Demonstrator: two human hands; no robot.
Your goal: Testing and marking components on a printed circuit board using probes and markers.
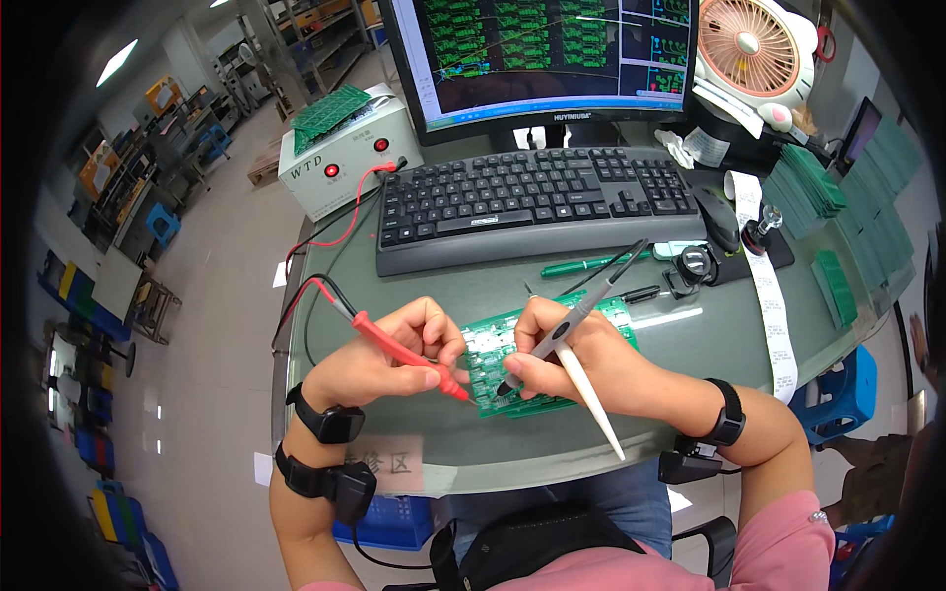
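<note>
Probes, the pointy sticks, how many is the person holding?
2. The red probe is in the left hand; the grey probe is in the right hand. Both tips touch the green circuit board.

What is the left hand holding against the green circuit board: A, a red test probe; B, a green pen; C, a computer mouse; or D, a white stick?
A: the left hand grips a red test probe on a red lead, its tip touching the green circuit board, while the right hand holds a grey probe and a white stick.
</note>
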